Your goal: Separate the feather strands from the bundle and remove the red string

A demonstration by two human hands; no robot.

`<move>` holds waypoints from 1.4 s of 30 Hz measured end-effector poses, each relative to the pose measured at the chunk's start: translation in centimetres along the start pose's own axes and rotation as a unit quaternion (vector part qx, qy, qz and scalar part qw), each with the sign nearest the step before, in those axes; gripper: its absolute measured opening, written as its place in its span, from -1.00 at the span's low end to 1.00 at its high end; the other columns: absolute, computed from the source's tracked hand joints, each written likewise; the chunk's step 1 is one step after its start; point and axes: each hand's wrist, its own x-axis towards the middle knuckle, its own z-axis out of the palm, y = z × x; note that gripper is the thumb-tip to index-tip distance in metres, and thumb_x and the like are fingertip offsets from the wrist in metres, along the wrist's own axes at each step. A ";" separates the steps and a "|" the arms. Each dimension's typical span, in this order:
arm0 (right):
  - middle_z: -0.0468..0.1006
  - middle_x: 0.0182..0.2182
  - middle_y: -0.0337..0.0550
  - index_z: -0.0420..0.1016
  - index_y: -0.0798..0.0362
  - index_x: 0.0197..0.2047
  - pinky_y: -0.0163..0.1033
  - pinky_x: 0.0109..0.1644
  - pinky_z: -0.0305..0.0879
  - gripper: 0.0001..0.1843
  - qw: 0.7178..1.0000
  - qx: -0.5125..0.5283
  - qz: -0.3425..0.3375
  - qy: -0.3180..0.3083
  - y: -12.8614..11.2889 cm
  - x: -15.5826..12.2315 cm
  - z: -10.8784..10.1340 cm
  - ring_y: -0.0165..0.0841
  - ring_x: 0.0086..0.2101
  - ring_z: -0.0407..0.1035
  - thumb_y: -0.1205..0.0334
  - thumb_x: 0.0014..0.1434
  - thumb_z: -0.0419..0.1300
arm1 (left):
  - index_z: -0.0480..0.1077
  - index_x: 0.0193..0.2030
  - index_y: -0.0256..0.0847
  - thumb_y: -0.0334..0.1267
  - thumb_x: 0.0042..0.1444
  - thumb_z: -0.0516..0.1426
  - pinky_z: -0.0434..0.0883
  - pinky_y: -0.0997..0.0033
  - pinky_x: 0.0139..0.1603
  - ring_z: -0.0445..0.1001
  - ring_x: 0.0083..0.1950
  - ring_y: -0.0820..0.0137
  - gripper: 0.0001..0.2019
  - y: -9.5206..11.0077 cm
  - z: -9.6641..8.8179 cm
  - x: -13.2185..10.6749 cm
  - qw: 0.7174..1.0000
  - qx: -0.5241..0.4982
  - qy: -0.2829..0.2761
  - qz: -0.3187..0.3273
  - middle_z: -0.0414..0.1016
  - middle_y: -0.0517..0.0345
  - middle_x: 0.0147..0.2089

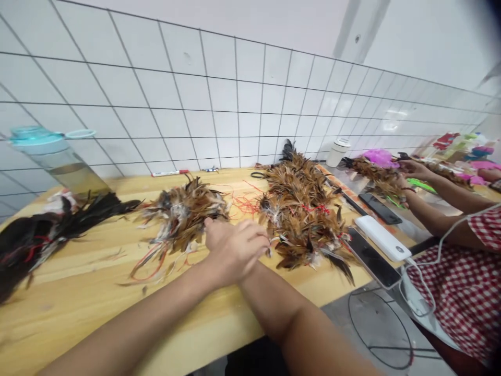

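Our left hand is curled shut over our right hand, whose grip we cannot tell; the brown feather bundles touch our fingertips on the right, stretching away toward the wall, with loose feathers just to the left

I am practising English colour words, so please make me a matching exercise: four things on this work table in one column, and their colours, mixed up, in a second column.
Things
1. bottle lid
2. power bank
3. feathers at the far left
4. big feather pile in the middle

Colours
A. brown
B. white
C. teal
D. black

Pairs: 1-C, 2-B, 3-D, 4-A
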 end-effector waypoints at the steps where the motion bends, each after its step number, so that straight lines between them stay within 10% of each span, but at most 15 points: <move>1: 0.57 -0.53 -0.12 0.53 0.14 -0.47 -0.43 -0.48 0.40 -0.40 0.993 -0.086 0.062 0.055 -0.5 0.0 0.5 -0.40 -0.43 0.54 0.50 0.27 -0.29 | 0.43 -0.21 -0.23 -0.38 0.22 0.01 0.34 0.25 -0.03 0.33 -0.06 0.31 -0.83 -1.0 -0.9 -1.4 0.999 0.014 0.010 -0.029 0.47 0.01 -0.12; 4: 0.50 -0.62 -0.28 0.46 0.01 -0.51 -0.45 -0.44 0.36 -0.63 0.916 -0.300 0.185 0.192 -1.4 0.6 1.8 -0.43 -0.50 0.48 0.43 0.25 -0.03 | 0.43 -0.20 -0.23 -0.37 0.22 0.00 0.34 0.22 0.01 0.34 -0.03 0.29 -0.82 -4.5 -3.0 -5.9 0.991 0.045 0.035 -0.119 0.46 0.00 -0.11; 6: 0.52 -0.58 -0.33 0.46 -0.04 -0.39 -0.45 -0.42 0.30 -0.82 0.950 -0.256 0.117 0.135 -1.1 1.1 2.0 -0.46 -0.52 0.44 0.25 0.22 0.09 | 0.42 -0.16 -0.22 -0.36 0.23 -0.02 0.33 0.22 0.03 0.35 -0.02 0.29 -0.81 -6.9 -3.9 -8.9 0.978 0.061 0.064 -0.189 0.45 0.00 -0.10; 8: 0.60 -0.41 -0.23 0.44 -0.06 -0.17 -0.37 -0.40 0.27 -0.82 0.995 -0.082 -0.025 -0.054 -0.3 1.7 1.5 -0.39 -0.41 0.49 0.13 0.25 0.05 | 0.42 -0.16 -0.21 -0.33 0.23 -0.01 0.34 0.24 0.00 0.37 -0.06 0.30 -0.81 -9.1 -4.7 -11.6 0.953 0.068 0.099 -0.277 0.45 0.03 -0.14; 13: 0.61 -0.22 -0.11 0.39 -0.03 -0.09 -0.26 -0.30 0.19 -0.74 0.993 0.011 0.009 -0.119 1.2 2.4 0.4 -0.27 -0.25 0.49 0.16 0.31 -0.07 | 0.42 -0.27 -0.21 -0.35 0.15 0.04 0.34 0.29 -0.08 0.39 -0.16 0.31 -0.87 -12.2 -6.2 -15.0 0.888 0.064 0.153 -0.430 0.46 0.09 -0.26; 20: 0.62 -0.26 -0.12 0.44 0.01 -0.16 -0.27 -0.33 0.11 -0.74 0.996 0.070 0.020 -0.045 1.3 2.0 0.7 -0.32 -0.31 0.46 0.16 0.31 -0.05 | 0.43 -0.24 -0.22 -0.24 0.21 0.06 0.32 0.23 -0.02 0.33 -0.10 0.26 -0.85 -10.5 -4.1 -13.6 0.938 0.091 0.069 -0.328 0.44 0.04 -0.21; 26: 0.63 -0.29 -0.10 0.49 0.06 -0.14 -0.29 -0.28 0.18 -0.72 0.994 0.109 -0.014 0.030 1.4 2.0 1.2 -0.32 -0.31 0.47 0.21 0.30 -0.02 | 0.44 -0.25 -0.27 -0.26 0.14 0.13 0.32 0.13 -0.02 0.27 -0.08 0.17 -0.87 -11.1 -2.2 -12.3 0.918 0.189 0.009 -0.349 0.40 -0.06 -0.20; 42: 0.61 -0.14 -0.09 0.40 0.07 0.13 -0.29 -0.18 0.32 -0.63 0.967 0.130 -0.208 0.063 1.4 1.6 1.4 -0.33 -0.23 0.48 0.24 0.31 0.01 | 0.45 -0.24 -0.21 -0.29 0.27 0.01 0.25 0.28 -0.06 0.27 -0.14 0.34 -0.80 -11.3 -6.4 -14.2 0.956 0.094 0.084 -0.264 0.40 0.05 -0.21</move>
